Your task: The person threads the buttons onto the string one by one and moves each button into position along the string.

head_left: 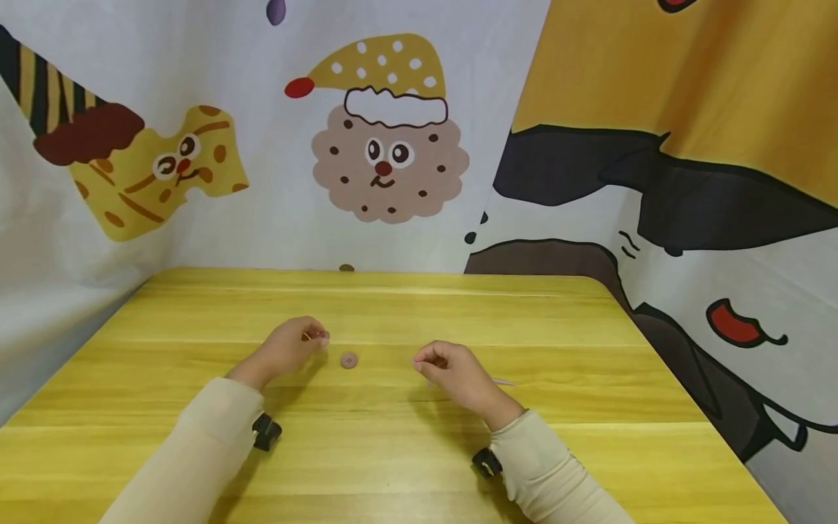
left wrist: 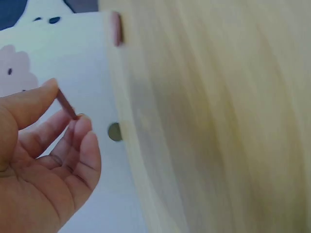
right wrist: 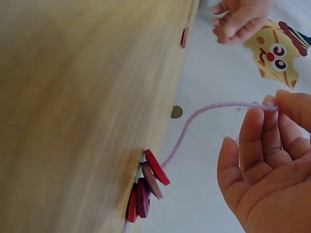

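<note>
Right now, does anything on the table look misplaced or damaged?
Nothing stands out. The left hand pinches one button, the right hand the yarn, and a loose button lies flat. The threaded buttons tilt unevenly, but slack yarn could explain that.

Reds, lilac, dusty pink; a streaked yellow tabletop [head_left: 380, 451]
Low in the right-wrist view, four buttons [right wrist: 152, 180] run red, dusty pink, maroon, red, beside a pale lilac cord [right wrist: 228, 104]; below centre in the head view, a lone button [head_left: 349, 360] is dusty pink; lower left and right, the sleeves [head_left: 190, 451] are cream; top centre, a printed mustard hat [head_left: 399, 65] is dotted white.
</note>
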The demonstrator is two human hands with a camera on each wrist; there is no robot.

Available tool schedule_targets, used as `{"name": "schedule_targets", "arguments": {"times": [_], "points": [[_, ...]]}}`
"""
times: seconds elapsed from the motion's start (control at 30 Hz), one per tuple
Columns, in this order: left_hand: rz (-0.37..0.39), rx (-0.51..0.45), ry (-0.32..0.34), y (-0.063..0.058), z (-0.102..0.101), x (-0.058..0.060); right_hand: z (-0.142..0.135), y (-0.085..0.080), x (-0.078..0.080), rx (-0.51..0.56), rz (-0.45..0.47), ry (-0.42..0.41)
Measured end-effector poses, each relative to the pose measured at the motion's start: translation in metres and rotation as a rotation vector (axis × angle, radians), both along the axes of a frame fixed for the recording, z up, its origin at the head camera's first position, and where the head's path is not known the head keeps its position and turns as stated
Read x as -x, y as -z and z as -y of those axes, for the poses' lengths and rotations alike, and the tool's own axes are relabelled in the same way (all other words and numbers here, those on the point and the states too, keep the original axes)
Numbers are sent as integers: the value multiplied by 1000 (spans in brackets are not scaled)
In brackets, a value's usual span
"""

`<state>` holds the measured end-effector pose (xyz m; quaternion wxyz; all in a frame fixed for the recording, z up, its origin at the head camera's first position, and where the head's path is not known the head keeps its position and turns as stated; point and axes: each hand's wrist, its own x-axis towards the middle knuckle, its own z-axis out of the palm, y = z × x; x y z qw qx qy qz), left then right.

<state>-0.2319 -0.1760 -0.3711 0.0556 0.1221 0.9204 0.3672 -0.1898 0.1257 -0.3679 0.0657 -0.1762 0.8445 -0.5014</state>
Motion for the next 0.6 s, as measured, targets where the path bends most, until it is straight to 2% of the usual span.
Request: {"name": "schedule_targets", "arguments": {"times": [0.1, 0.33, 0.47, 0.6], "points": [[-15, -71, -15, -2, -3, -3, 0, -1, 0, 1, -1, 3], [5, -251, -85, -8, -20, -16, 0, -3, -2, -7, -3, 7], [-13, -331, -73, -12, -34, -23, -1, -4, -2, -17, -12, 14], [11, -439, -50, -12, -47, -29, -2, -4, -1, -21, -32, 20]]}}
